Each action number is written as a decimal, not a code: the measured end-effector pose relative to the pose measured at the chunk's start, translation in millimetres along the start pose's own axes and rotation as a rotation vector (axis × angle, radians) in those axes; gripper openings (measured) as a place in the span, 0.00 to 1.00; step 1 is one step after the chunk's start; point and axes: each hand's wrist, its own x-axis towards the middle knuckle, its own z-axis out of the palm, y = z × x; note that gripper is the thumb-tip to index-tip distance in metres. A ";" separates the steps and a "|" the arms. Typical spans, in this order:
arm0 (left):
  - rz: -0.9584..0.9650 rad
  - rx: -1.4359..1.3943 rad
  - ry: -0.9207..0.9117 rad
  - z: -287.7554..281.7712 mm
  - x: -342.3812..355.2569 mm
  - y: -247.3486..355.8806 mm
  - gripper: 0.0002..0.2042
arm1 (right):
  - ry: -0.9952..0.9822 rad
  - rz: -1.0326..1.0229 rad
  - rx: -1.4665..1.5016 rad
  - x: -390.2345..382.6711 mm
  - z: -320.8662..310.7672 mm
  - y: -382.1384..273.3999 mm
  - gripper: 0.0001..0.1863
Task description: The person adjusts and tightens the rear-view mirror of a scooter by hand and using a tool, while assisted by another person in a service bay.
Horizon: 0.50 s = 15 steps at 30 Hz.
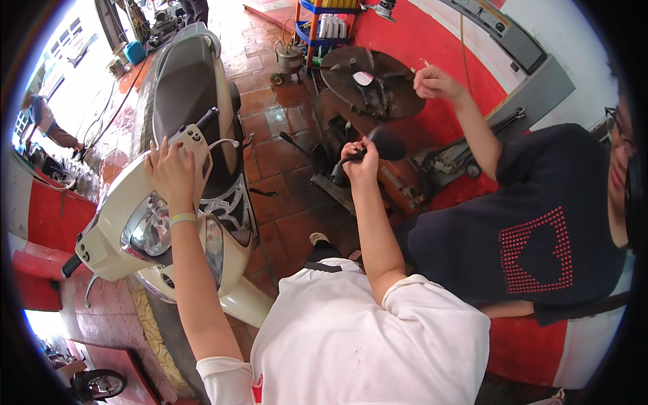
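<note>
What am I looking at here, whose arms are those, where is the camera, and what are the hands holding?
This is one picture from a wide fisheye camera worn on a person's head, looking down, so edges bend. The two bare arms rising from the white shirt are the wearer's own. The left hand rests on the handlebar top of a cream scooter parked on the wet brick floor. The right hand grips a black mirror by its stem. Beside them sits another person in a dark shirt, whose hand reaches toward a round tyre machine. A blue and orange shelf cart stands behind.
</note>
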 end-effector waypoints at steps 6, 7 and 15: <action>-0.033 0.010 -0.023 -1.5 2.7 2.6 0.12 | 0.061 -0.021 -0.154 17.6 -22.5 1.5 0.08; -0.038 0.012 -0.023 -1.6 3.2 3.2 0.12 | 0.093 -0.058 -0.200 18.8 -22.4 4.7 0.07; -0.046 0.051 -0.041 2.4 5.1 8.2 0.12 | 0.297 -0.370 -0.770 64.1 -5.2 -2.0 0.06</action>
